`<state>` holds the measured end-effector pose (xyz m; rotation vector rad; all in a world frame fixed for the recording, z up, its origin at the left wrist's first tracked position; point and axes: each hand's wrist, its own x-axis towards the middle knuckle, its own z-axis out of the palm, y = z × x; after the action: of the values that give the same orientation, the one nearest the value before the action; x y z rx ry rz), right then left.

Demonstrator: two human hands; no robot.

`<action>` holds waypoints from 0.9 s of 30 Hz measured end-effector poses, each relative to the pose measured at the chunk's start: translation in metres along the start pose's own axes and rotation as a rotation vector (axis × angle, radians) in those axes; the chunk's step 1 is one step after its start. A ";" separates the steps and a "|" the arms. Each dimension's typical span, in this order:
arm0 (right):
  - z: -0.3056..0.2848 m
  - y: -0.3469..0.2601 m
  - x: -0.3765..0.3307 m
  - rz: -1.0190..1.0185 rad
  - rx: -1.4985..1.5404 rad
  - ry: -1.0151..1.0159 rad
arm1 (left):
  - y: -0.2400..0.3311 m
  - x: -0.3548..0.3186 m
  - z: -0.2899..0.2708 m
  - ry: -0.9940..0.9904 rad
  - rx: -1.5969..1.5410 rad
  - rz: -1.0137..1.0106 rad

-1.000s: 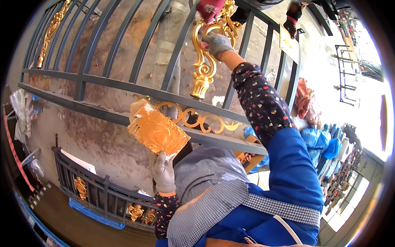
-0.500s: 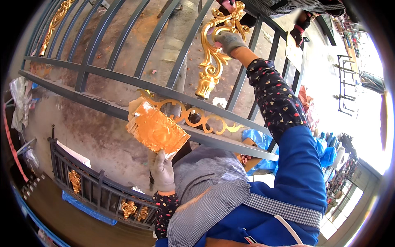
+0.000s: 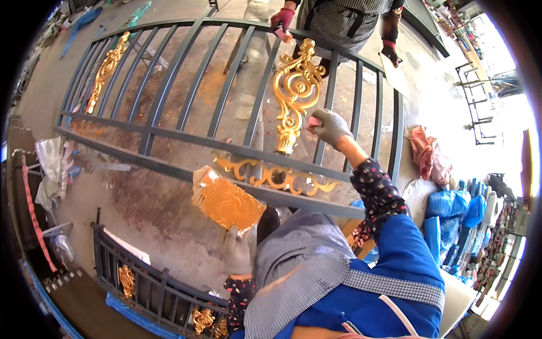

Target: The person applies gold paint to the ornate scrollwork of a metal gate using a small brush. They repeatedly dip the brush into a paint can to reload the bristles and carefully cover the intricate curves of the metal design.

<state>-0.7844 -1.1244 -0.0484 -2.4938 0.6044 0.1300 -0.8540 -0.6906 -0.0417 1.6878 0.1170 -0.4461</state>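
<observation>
My left hand, in a grey glove, grips the lower end of a piece of cardboard smeared with orange-gold paint. In my gloved right hand, a small pink sponge is pinched between thumb and fingers. This hand is just right of the lower part of a tall gold scroll ornament; whether the sponge touches it I cannot tell. The ornament sits between bars of a dark grey metal railing. Along the railing's near side runs a flat gold scrollwork strip, partly behind the cardboard.
Across the railing stands a person in a checked apron, whose maroon-gloved hand holds a pink piece by the top rail. Another gold ornament is at left. A dark railing panel lies lower left; blue-wrapped bundles are at right.
My right hand has moved from the ornament's upper part down to its lower right side. The view has shifted, showing more of the railing and the person opposite. My left hand still holds the cardboard.
</observation>
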 end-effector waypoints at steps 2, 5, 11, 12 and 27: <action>-0.007 -0.005 -0.036 -0.053 0.200 0.068 | -0.002 -0.016 -0.018 -0.097 0.799 0.224; -0.021 -0.018 -0.095 -0.038 0.422 0.098 | 0.037 -0.031 -0.007 0.047 -0.279 -0.002; 0.031 -0.026 -0.153 0.026 1.063 -0.018 | 0.027 -0.133 -0.056 0.260 -0.815 -0.106; 0.034 -0.024 -0.159 0.041 1.107 -0.001 | 0.021 -0.151 -0.064 0.272 -0.728 -0.090; 0.057 -0.093 -0.311 0.151 1.174 -0.159 | -0.021 -0.238 -0.148 0.316 -0.853 -0.077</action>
<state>-1.0189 -0.9020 0.0184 -1.2935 0.5626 0.0114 -1.0463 -0.5019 0.0385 0.8980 0.5283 -0.1370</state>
